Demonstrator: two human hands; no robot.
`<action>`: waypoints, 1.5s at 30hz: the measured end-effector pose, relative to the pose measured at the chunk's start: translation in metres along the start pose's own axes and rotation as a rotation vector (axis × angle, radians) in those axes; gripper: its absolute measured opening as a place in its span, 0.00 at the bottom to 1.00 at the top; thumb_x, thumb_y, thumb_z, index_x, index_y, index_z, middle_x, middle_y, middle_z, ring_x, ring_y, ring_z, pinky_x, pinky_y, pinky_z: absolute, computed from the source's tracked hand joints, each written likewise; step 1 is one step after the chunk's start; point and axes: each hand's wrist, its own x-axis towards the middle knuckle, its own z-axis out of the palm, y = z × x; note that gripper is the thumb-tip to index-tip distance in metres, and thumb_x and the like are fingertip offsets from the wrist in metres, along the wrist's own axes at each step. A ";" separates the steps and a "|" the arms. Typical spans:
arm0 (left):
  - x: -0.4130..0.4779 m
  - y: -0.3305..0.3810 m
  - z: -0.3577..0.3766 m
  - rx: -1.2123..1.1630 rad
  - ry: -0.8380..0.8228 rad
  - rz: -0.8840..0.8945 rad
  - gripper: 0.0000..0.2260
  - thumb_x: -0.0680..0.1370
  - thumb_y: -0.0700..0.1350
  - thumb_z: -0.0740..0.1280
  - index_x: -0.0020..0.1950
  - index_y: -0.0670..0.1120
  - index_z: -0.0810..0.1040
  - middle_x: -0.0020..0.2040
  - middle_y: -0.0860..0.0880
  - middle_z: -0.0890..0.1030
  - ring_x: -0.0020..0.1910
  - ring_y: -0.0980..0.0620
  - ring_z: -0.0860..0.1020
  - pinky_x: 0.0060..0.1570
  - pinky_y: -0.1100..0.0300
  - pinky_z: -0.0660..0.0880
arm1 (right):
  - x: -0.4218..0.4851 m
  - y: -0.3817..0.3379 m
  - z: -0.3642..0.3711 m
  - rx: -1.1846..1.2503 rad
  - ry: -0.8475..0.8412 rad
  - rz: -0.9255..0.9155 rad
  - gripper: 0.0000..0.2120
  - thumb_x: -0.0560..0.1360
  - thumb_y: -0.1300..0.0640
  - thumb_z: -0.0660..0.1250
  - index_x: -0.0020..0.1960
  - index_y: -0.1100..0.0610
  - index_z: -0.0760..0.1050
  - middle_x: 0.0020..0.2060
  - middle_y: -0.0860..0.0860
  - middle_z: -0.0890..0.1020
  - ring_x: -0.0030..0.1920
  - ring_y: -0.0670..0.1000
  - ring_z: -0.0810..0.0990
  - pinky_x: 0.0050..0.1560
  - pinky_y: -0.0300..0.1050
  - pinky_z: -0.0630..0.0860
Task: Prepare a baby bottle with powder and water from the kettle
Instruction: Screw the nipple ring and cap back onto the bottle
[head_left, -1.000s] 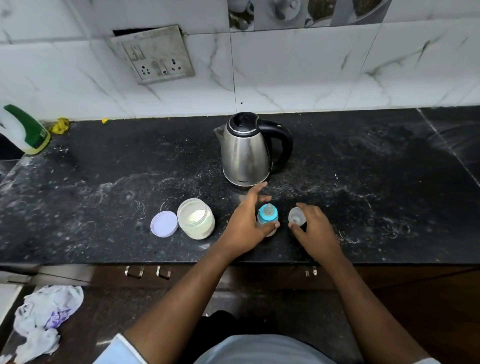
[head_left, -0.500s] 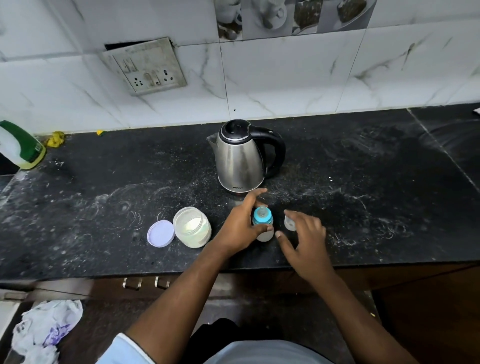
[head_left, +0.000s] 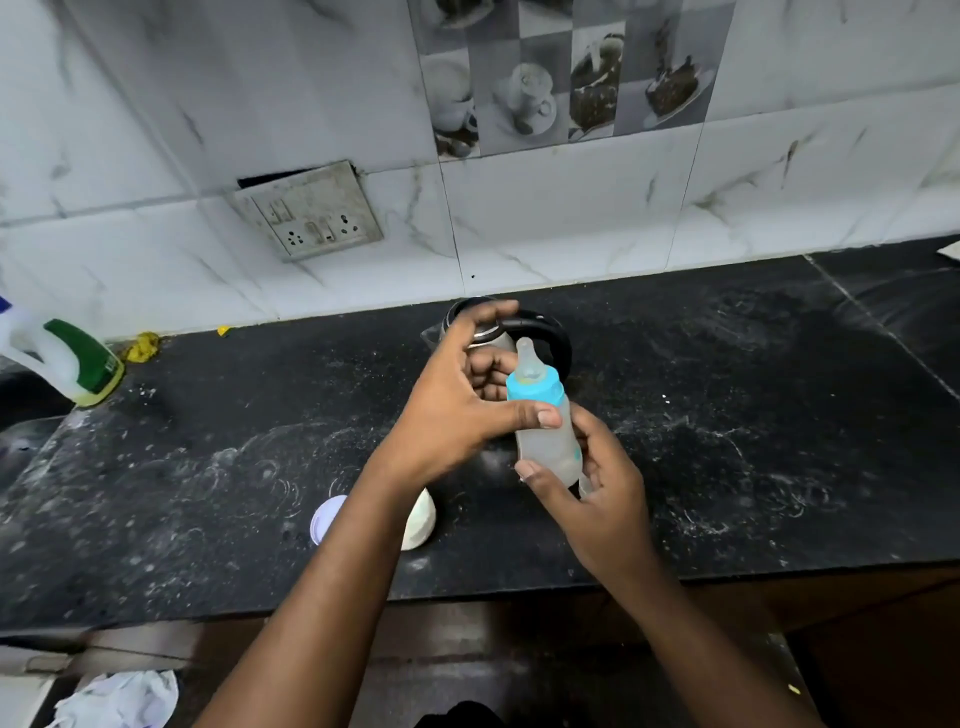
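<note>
Frosted bottle (head_left: 549, 441) between both cupped hands

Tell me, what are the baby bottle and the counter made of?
The baby bottle looks like cloudy see-through plastic, with a shiny blue plastic ring and a soft, probably silicone, teat. The counter seems polished black stone: it is speckled and glossy, dusted with white powder.

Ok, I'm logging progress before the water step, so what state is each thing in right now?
Baby bottle: lifted off the counter, blue teat collar on, held by both hands.
Left hand: grip closed on the bottle below the collar.
Right hand: grip closed on the bottle's base.
Kettle: upright on the counter, mostly hidden.
Powder jar: open.
Jar lid: off, lying on the counter beside the jar.
</note>
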 end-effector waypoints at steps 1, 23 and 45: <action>0.002 0.004 0.000 -0.017 0.020 0.025 0.45 0.62 0.42 0.87 0.73 0.57 0.70 0.49 0.43 0.85 0.51 0.43 0.84 0.58 0.37 0.81 | 0.003 -0.005 0.001 -0.029 0.036 -0.035 0.29 0.74 0.44 0.76 0.72 0.51 0.74 0.62 0.47 0.82 0.62 0.54 0.82 0.58 0.60 0.81; -0.005 0.054 -0.011 -0.481 -0.364 0.060 0.43 0.75 0.44 0.78 0.84 0.58 0.58 0.65 0.31 0.81 0.65 0.39 0.81 0.70 0.44 0.75 | 0.015 -0.078 0.006 0.797 -0.177 0.202 0.21 0.72 0.47 0.73 0.60 0.57 0.82 0.44 0.59 0.82 0.39 0.56 0.81 0.35 0.50 0.79; -0.013 0.041 0.009 -0.320 -0.149 0.009 0.42 0.72 0.55 0.81 0.80 0.46 0.66 0.69 0.38 0.81 0.70 0.39 0.79 0.71 0.43 0.75 | 0.026 -0.078 0.005 0.593 -0.019 0.081 0.26 0.72 0.46 0.76 0.64 0.57 0.75 0.52 0.54 0.86 0.50 0.53 0.86 0.47 0.48 0.83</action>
